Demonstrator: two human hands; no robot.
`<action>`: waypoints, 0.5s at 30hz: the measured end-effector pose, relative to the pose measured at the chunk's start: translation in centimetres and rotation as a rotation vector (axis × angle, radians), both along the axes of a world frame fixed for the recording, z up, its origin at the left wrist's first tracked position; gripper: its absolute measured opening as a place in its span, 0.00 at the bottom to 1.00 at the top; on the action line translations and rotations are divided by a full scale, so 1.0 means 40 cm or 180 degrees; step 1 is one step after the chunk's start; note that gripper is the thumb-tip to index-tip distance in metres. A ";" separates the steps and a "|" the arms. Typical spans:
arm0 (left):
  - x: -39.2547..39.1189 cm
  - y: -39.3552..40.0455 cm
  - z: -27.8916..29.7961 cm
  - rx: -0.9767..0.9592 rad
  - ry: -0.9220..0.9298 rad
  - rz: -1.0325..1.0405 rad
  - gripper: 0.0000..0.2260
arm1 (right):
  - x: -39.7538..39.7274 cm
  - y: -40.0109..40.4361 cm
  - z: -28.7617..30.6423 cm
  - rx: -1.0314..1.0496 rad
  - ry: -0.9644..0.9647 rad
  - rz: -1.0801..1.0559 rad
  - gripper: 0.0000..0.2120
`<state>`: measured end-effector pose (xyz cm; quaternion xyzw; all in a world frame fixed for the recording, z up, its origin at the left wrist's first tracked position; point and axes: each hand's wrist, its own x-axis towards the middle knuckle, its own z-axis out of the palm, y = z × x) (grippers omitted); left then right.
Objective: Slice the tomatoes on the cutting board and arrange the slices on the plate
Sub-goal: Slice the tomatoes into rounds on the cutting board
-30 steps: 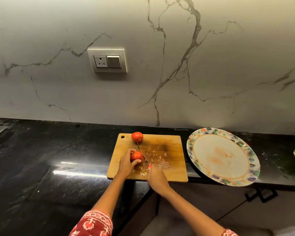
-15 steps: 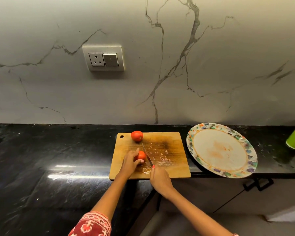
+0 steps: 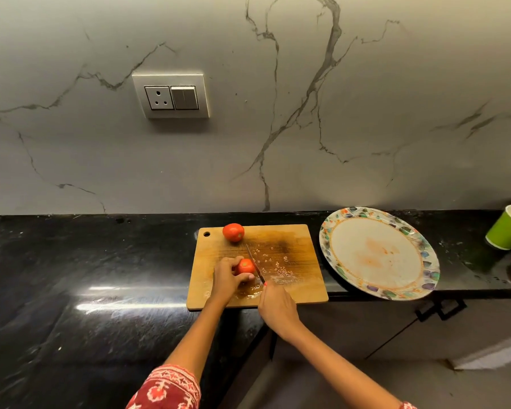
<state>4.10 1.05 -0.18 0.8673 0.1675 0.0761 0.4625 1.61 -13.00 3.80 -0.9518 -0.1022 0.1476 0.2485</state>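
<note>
Here your left hand (image 3: pixel 226 277) curls its fingers (image 3: pixel 233 261) round a red tomato (image 3: pixel 245 266) near the front middle of the wooden cutting board (image 3: pixel 295 286), thumb along its near side. The tomato is small and round, with a pale greenish stem scar facing up. Your right hand (image 3: pixel 276 305) grips the knife (image 3: pixel 255 263) by its handle, which is hidden in the fist. The blade's long axis runs from the hand away towards the wall, tipped slightly left, and its edge lies just against the tomato's right side. A second whole tomato (image 3: pixel 233 232) sits at the board's far left corner, beside the hanging hole. Wet juice and seeds speckle the board to the right of the blade. The board lies on the black counter (image 3: pixel 86 261), and the patterned plate (image 3: pixel 425 258) lies just to its right, smeared faintly orange. A green paper cup (image 3: pixel 508 227) stands at the far right.
</note>
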 end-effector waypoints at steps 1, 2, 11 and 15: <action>0.000 -0.001 0.000 0.0011 0.0002 -0.0001 0.27 | 0.000 0.001 0.001 -0.0009 0.0012 0.0008 0.13; 0.000 -0.002 0.000 0.0023 0.0001 0.0009 0.26 | -0.001 0.002 0.001 -0.0025 0.0033 0.0019 0.13; 0.001 -0.008 -0.005 0.0158 0.0058 0.0008 0.25 | 0.030 0.031 0.006 -0.0252 -0.0017 0.0188 0.13; 0.002 -0.007 -0.009 0.0102 0.0052 0.0036 0.25 | 0.022 0.022 -0.010 -0.0264 -0.0178 0.0221 0.12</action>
